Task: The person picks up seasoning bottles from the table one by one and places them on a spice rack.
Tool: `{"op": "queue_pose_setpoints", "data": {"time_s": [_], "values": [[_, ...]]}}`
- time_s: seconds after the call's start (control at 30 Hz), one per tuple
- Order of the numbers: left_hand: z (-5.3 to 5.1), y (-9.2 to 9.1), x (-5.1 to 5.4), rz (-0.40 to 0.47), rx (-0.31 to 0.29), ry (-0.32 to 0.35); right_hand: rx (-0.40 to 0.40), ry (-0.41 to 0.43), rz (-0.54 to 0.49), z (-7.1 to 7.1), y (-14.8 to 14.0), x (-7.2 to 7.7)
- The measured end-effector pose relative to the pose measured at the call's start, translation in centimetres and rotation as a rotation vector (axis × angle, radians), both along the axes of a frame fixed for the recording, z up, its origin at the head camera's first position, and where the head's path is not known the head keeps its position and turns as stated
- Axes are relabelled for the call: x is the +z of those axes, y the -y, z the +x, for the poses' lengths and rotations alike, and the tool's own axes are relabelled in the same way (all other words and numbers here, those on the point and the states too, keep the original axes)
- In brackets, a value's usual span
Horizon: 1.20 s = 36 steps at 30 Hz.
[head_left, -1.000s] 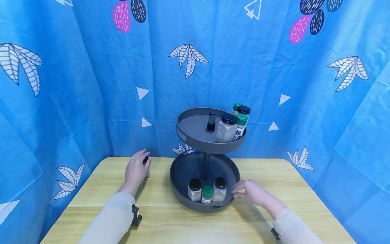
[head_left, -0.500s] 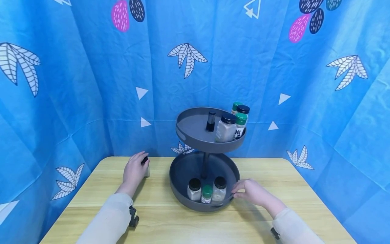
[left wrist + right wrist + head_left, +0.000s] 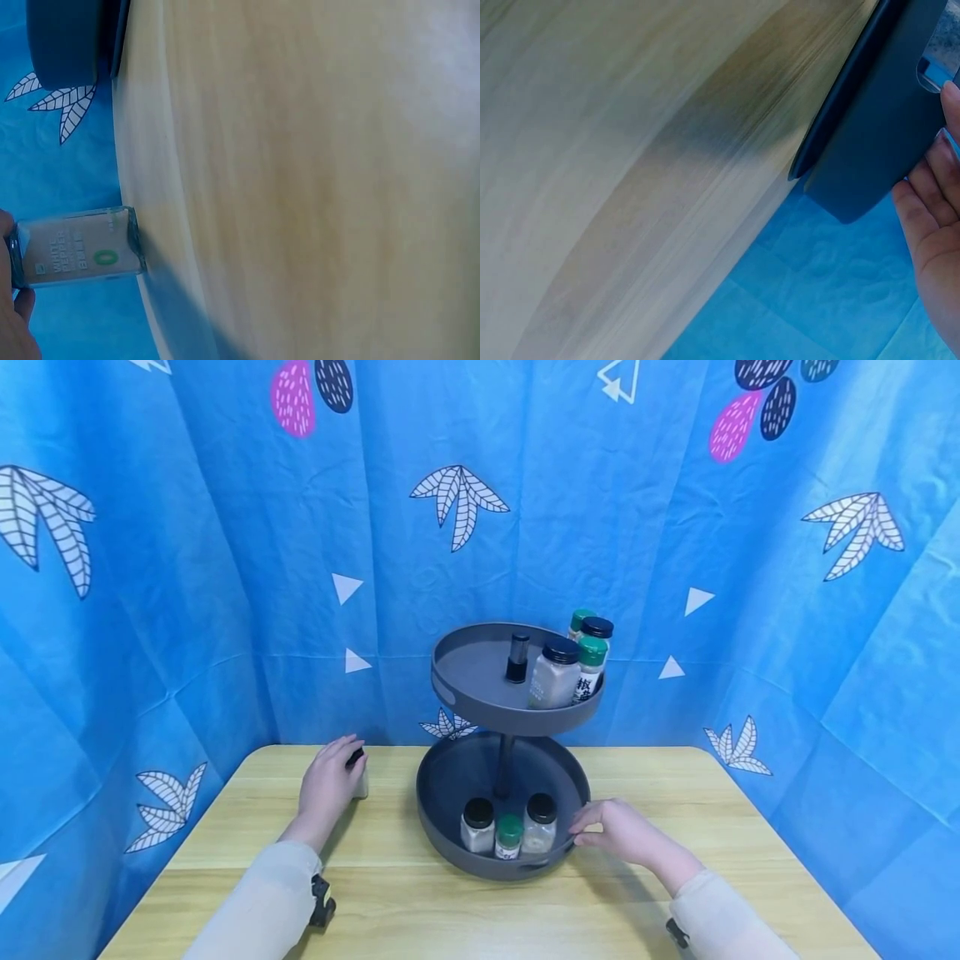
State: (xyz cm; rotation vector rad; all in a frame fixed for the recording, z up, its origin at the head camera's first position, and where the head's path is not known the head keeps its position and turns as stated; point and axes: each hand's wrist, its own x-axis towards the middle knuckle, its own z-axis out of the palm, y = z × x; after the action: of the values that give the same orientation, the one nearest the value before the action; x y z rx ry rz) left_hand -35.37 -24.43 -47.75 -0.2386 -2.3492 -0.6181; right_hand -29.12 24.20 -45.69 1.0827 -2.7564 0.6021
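In the head view, my left hand (image 3: 327,783) grips a glass spice jar by its black-lidded top, at the left of the table. The left wrist view shows this jar (image 3: 82,247) with white pepper lettering; its base meets its shadow at the tabletop, and whether it rests there I cannot tell. My right hand (image 3: 615,832) holds the right side of the lower tray's rim on a grey two-tier turntable (image 3: 517,722). In the right wrist view, curled fingers (image 3: 915,206) touch the tray's outer wall (image 3: 877,142), near a handle slot.
On the lower tier are a black-lidded jar (image 3: 477,827), a green-lidded jar (image 3: 507,839) and another black-lidded jar (image 3: 540,824). Several jars, including a large one (image 3: 555,675), and a small black-capped bottle (image 3: 517,658) occupy the upper tier. A blue curtain (image 3: 450,585) hangs behind the wooden table (image 3: 420,918).
My left hand has shifted slightly left and towards me, still gripping the jar. My right hand keeps its place at the tray rim, and the turntable shows no clear turn.
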Motion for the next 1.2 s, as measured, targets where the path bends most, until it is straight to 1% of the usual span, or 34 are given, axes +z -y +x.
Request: {"op": "queue_pose_setpoints", "data": {"time_s": [0.33,0.6,0.9,1.03,1.2], "values": [[0.5,0.0,0.1,-0.026,-0.028,-0.035,0.001,0.003,-0.006,0.0,0.0,0.1],[1.1,0.0,0.1,-0.065,-0.066,-0.087,0.003,0.000,0.000,0.1,0.0,0.1],[1.5,-0.3,0.0,-0.086,-0.089,-0.098,-0.016,0.020,0.011,0.1,0.1,0.2],[1.8,-0.4,0.0,-0.087,-0.106,-0.102,0.001,0.008,0.004,0.2,0.1,0.1],[2.1,-0.8,0.2,-0.086,-0.135,-0.131,-0.004,0.004,0.001,0.2,0.2,0.1]]}}
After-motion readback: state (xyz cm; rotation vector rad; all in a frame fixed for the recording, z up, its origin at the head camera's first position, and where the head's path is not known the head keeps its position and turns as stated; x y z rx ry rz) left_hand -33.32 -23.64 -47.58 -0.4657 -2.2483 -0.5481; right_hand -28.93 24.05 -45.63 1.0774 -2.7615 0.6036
